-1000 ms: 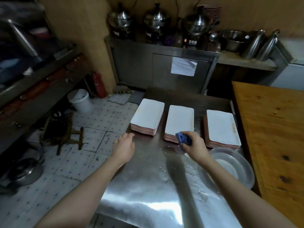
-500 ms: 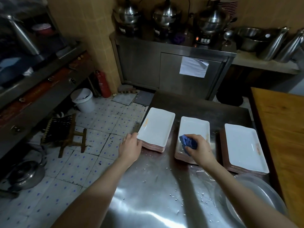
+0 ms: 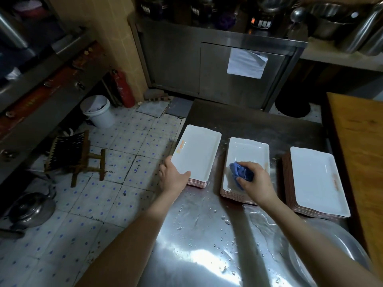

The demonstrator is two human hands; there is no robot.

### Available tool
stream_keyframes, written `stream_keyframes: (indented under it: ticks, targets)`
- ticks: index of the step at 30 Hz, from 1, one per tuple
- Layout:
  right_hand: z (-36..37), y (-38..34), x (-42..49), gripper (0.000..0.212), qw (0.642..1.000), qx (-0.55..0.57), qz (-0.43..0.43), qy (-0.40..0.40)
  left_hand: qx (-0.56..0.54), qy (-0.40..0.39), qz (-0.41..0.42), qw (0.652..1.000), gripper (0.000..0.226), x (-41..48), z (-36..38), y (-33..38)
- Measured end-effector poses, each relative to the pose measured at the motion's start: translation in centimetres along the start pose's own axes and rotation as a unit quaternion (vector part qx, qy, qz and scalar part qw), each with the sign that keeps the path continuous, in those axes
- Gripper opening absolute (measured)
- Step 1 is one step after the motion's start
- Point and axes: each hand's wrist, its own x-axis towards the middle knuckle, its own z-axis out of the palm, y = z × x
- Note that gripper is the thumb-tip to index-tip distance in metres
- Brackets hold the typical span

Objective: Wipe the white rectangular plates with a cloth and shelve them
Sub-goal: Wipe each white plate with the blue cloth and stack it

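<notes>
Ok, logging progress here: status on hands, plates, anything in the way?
Left hand grips the left stack at its near corner. Right hand holds the blue cloth on the middle stack. Right stack untouched; nothing in the way.

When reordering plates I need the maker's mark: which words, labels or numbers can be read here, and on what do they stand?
Nothing here can be read.
Orange mark on the left stack's top plate: blurred.
Reddish mark on the right stack's top plate: blurred.
Paper sheet on the cabinet door: no print shows.
Cooker labels: too small and dark.
</notes>
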Motion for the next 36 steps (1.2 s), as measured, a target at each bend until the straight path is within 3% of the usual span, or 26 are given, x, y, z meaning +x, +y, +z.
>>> stream_keyframes:
  ticks: [5, 11, 17, 23, 36]
  targets:
    - [0.0, 0.4, -0.5, 0.041, 1.000, -0.006, 0.003, -0.014, -0.089, 0.011, -0.057, 0.994, 0.082, -1.0, 0.2, -0.4]
    - [0.3, 0.3, -1.5, 0.040, 1.000, 0.006, -0.004, -0.017, -0.241, 0.018, -0.067, 0.968, 0.057, -2.2, -1.2, -1.8]
    - [-0.2, 0.0, -3.5, 0.040, 1.000, 0.010, -0.015, -0.012, -0.454, 0.012, -0.136, 0.881, 0.059, -3.9, -2.2, -1.5]
    - [-2.5, 0.1, -6.0, 0.040, 0.999, 0.019, -0.022, 0.022, -0.445, 0.012, -0.094, 0.891, 0.053, -6.4, -4.0, -2.1]
    - [-10.7, 2.5, -13.7, 0.042, 0.991, -0.015, 0.016, 0.133, -0.349, -0.157, 0.005, 0.924, 0.061, -13.4, -1.8, 3.8]
